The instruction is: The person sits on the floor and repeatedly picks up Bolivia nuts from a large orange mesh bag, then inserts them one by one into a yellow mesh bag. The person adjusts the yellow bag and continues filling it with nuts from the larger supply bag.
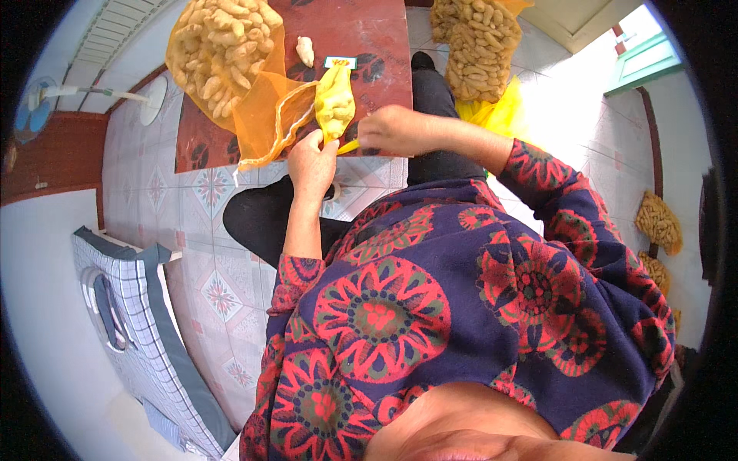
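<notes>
A small yellow mesh bag [334, 104] with pieces of ginger root in it lies on the dark red board [380, 34]. A printed label [341, 62] is at its far end. My left hand [314, 161] pinches the gathered neck of this bag between thumb and fingers. To the right of it, my right hand [383, 131] is closed on the yellow loose end [349, 147] of the mesh. A single ginger piece [305, 51] rests beyond the bag. Left of my hands, a large orange net sack [230, 63] full of ginger has its white-corded mouth turned toward me.
Another full net sack [478, 52] stands on the tiled floor right of the board, with yellow mesh [501, 115] beside it. Smaller filled bags [658, 222] sit by the right wall. A fan [36, 109] is at far left, a checked cloth-covered piece [138, 305] at lower left.
</notes>
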`<control>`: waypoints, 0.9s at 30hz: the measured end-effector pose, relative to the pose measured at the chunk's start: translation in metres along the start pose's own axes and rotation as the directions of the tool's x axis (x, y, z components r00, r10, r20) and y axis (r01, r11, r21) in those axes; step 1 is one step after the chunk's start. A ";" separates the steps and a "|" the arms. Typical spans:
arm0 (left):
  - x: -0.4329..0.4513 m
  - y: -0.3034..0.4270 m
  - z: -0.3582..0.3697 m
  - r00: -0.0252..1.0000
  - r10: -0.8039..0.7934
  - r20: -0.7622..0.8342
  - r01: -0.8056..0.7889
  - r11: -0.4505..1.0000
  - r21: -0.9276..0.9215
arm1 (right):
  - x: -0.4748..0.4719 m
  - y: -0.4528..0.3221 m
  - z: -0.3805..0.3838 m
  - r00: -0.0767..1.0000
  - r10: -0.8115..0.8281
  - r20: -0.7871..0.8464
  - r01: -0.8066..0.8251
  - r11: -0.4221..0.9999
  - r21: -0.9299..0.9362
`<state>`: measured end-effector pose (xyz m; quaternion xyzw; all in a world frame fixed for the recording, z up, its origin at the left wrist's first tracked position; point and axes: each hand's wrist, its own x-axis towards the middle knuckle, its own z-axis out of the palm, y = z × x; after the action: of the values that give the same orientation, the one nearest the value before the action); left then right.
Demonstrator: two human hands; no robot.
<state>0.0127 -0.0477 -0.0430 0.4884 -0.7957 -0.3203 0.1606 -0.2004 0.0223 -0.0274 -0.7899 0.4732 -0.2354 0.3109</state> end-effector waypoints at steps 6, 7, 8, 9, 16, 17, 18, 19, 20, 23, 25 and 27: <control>0.000 -0.003 0.007 0.995 -0.094 0.015 0.092 0.912 -0.399 | 0.026 0.012 -0.028 0.974 0.186 0.128 -0.190 0.981 0.024; 0.002 -0.005 0.009 0.984 -0.153 0.088 0.176 0.806 -0.566 | 0.027 0.017 -0.025 0.976 0.164 0.142 -0.160 0.986 -0.039; 0.002 -0.007 0.011 0.985 -0.152 0.086 0.173 0.796 -0.580 | 0.028 0.025 -0.020 0.977 0.143 0.158 -0.128 0.987 -0.101; 0.002 -0.006 0.012 0.984 -0.154 0.086 0.175 0.784 -0.595 | 0.028 0.027 -0.017 0.976 0.126 0.177 -0.097 0.982 -0.162; -0.005 -0.011 0.017 0.969 0.147 -0.197 -0.149 0.989 0.003 | 0.025 -0.008 -0.024 0.950 -0.181 0.253 0.287 0.826 -0.485; -0.007 -0.005 0.014 0.943 0.233 -0.237 -0.208 0.970 0.125 | 0.027 -0.014 -0.031 0.994 0.073 0.077 -0.054 0.974 -0.221; -0.008 0.003 0.012 0.942 0.235 -0.238 -0.205 0.968 0.145 | 0.032 -0.022 -0.040 0.994 0.105 0.034 -0.093 0.963 -0.252; -0.010 0.008 0.009 0.923 0.270 -0.276 -0.221 0.956 0.195 | 0.040 -0.025 -0.045 0.991 0.132 -0.009 -0.129 0.951 -0.282; -0.012 0.013 0.008 0.900 0.304 -0.312 -0.233 0.941 0.245 | 0.049 -0.023 -0.046 0.992 0.123 -0.009 -0.121 0.952 -0.282; -0.010 0.015 0.006 0.851 0.377 -0.364 -0.251 0.903 0.348 | 0.071 -0.026 -0.049 0.995 0.102 -0.014 -0.102 0.951 -0.292; -0.010 0.013 0.006 0.828 0.417 -0.376 -0.264 0.880 0.395 | 0.081 -0.041 -0.052 0.996 0.088 -0.013 -0.088 0.948 -0.305; -0.011 0.013 0.006 0.800 0.467 -0.378 -0.291 0.852 0.436 | 0.098 -0.035 -0.046 0.998 0.070 -0.001 -0.066 0.941 -0.331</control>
<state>0.0055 -0.0318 -0.0387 0.3996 -0.8594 -0.0031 0.3190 -0.1667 -0.0656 0.0371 -0.8153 0.5315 -0.1376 0.1841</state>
